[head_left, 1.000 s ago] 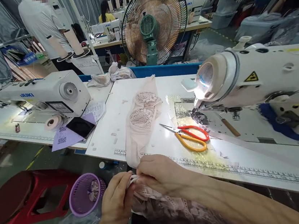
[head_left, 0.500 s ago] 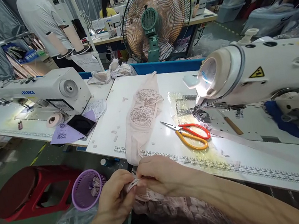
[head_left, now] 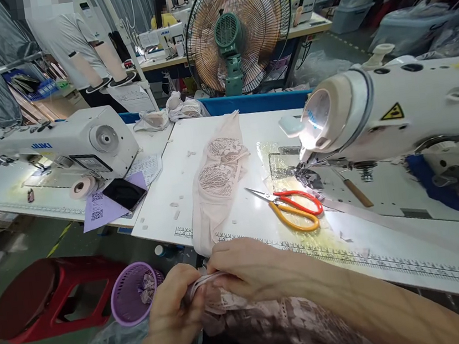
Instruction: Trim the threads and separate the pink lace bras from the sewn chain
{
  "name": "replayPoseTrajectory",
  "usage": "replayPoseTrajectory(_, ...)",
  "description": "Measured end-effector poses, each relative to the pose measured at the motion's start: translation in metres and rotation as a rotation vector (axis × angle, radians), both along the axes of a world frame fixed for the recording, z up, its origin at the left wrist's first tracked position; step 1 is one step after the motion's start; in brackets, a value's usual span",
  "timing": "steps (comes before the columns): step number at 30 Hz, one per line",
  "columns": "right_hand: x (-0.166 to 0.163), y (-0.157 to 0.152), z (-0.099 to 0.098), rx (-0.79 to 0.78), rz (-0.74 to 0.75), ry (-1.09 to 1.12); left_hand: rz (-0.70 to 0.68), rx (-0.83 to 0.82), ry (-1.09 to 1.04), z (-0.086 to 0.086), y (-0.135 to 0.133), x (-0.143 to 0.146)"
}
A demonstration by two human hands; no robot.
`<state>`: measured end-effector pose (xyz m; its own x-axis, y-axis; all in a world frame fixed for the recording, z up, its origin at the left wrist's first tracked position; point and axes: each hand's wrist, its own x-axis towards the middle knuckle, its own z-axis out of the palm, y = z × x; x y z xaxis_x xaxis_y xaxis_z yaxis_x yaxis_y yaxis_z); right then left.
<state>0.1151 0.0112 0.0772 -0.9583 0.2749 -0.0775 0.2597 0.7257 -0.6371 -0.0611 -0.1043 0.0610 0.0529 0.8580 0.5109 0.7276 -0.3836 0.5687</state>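
Note:
At the table's front edge, my left hand (head_left: 172,304) and my right hand (head_left: 241,265) both pinch the edge of a pale pink lace garment (head_left: 215,296). A thin, light band of its edge is stretched between my fingertips, and the rest drapes over my lap. My right hand partly covers the garment. Just beyond my hands lies a pale pink lace bra (head_left: 217,176), its near end hanging by the table edge. Whether it joins the held garment I cannot tell. Scissors (head_left: 295,208) with red and orange handles lie to the right of the bra.
A sewing machine (head_left: 422,109) stands at right, another machine (head_left: 95,138) at left beside a phone (head_left: 124,194). A wooden-handled tool (head_left: 357,192) lies under the right machine. A purple basket (head_left: 121,297) and red stool (head_left: 77,291) are on the floor; a fan (head_left: 232,54) stands behind.
My fingertips have drawn slightly apart, so more of the garment's edge shows between them. Both hands keep their pinch. The view has shifted slightly; the bra and scissors lie as before.

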Motion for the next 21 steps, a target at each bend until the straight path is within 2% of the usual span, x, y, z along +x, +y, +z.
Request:
replayPoseTrajectory(6, 0.016, 0.021, 0.007, -0.093, 0.038, 0.020, 0.047, -0.129, -0.206, 0.007, -0.005, -0.017)
replayPoseTrajectory(10, 0.022, 0.030, 0.001, -0.141, 0.036, 0.076, 0.102, -0.275, -0.311, 0.003, -0.017, -0.030)
replayPoseTrajectory(15, 0.024, 0.040, -0.017, -0.268, 0.058, 0.161, 0.348, -0.411, -0.524, -0.012, -0.035, -0.046)
replayPoseTrajectory(18, 0.022, 0.044, -0.018, -0.263, 0.081, 0.144, 0.323, -0.462, -0.520, -0.020, -0.042, -0.058)
replayPoseTrajectory(21, 0.021, 0.046, -0.007, -0.260, 0.102, 0.085, 0.282, -0.476, -0.518, -0.025, -0.048, -0.067)
